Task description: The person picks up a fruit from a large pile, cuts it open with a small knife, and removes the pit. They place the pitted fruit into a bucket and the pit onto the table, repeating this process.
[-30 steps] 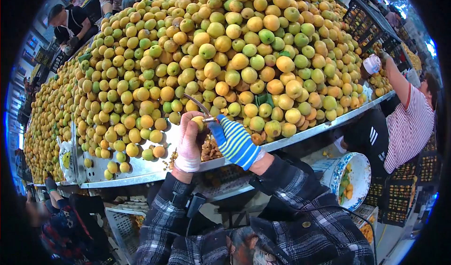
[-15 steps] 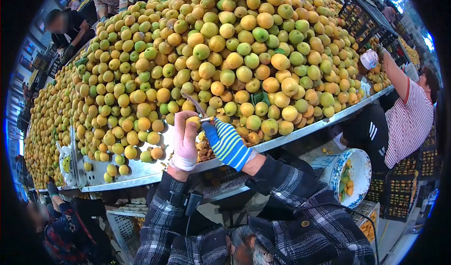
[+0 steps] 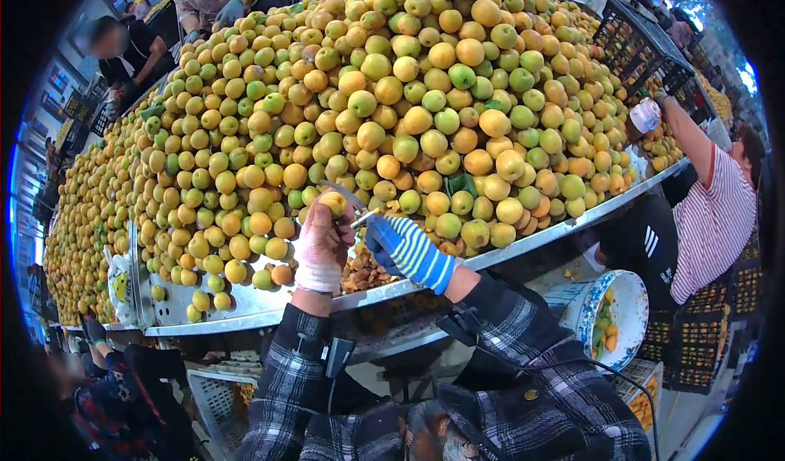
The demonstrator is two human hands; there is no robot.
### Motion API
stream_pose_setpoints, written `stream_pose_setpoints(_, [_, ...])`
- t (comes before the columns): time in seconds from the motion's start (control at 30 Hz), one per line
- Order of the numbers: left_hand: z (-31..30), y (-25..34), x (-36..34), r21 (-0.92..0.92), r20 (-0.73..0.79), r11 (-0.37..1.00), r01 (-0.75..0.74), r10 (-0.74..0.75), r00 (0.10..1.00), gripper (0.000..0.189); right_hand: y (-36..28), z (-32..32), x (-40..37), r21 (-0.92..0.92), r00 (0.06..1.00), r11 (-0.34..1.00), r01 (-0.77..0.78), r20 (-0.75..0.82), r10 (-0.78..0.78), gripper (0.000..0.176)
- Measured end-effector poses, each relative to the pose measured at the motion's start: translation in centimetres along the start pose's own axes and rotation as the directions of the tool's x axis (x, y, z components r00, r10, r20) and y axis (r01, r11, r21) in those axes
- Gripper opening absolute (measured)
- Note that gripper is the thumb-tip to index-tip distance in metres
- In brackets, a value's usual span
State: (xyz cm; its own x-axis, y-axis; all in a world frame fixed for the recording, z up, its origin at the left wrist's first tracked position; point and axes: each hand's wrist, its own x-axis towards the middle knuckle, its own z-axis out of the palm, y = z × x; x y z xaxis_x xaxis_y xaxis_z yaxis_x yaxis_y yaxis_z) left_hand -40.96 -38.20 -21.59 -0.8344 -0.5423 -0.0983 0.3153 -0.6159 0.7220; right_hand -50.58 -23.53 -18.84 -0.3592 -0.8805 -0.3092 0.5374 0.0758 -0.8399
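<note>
My left hand (image 3: 321,248), in a pale pink and white glove, is closed around a yellow fruit (image 3: 334,202) held up in its fingertips. In a blue and yellow striped glove, my right hand (image 3: 409,252) grips a curved knife (image 3: 343,192) by its handle. The blade reaches left across the top of the held fruit; whether it touches the skin I cannot tell. Behind both hands rises a big pile of yellow and green fruit (image 3: 392,101) on a metal table (image 3: 253,314). Brown pieces (image 3: 365,273) lie between my wrists at the table edge.
A blue and white bucket (image 3: 576,301) with fruit pieces stands at the right, near a person in a striped shirt (image 3: 715,207). Black crates (image 3: 625,48) are at the back right. Other people are at the back left and lower left. A white crate (image 3: 214,404) sits below the table.
The fruit now shows clearly, raised in my left fingertips. My right hand has shifted slightly right, and the knife is lower and flatter. The whole view has moved a little.
</note>
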Motion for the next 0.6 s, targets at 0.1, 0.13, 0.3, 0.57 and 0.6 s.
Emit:
stream_pose_setpoints(0.1, [0.2,-0.1,-0.1,0.018,0.037,0.999,0.035,-0.036,0.999,0.058,2.4,-1.1,1.1,-0.342,0.972,0.917,0.204,-0.043,-0.232,0.041])
stream_pose_setpoints(0.13, [0.9,0.1,-0.3,0.042,0.017,0.999,0.028,-0.029,0.999,0.058,2.6,-1.1,1.1,-0.343,0.972,0.917,0.203,-0.042,-0.231,0.041])
stream_pose_setpoints(0.3, [2.0,0.6,-0.6,0.118,-0.041,0.992,0.041,-0.036,0.999,0.057,0.6,0.0,-0.1,-0.860,0.889,0.475,0.188,-0.056,-0.455,0.043])
stream_pose_setpoints(0.57, [1.4,0.9,-0.4,0.472,0.053,0.881,-0.021,-0.004,0.999,0.059,0.9,-0.3,0.3,-0.936,0.867,0.315,0.159,-0.020,-0.498,0.036])
stream_pose_setpoints(0.6, [1.5,0.2,-0.3,0.312,0.021,0.950,-0.001,-0.006,1.000,0.061,1.0,-0.5,0.5,-0.939,0.856,0.299,0.169,-0.011,-0.517,0.035])
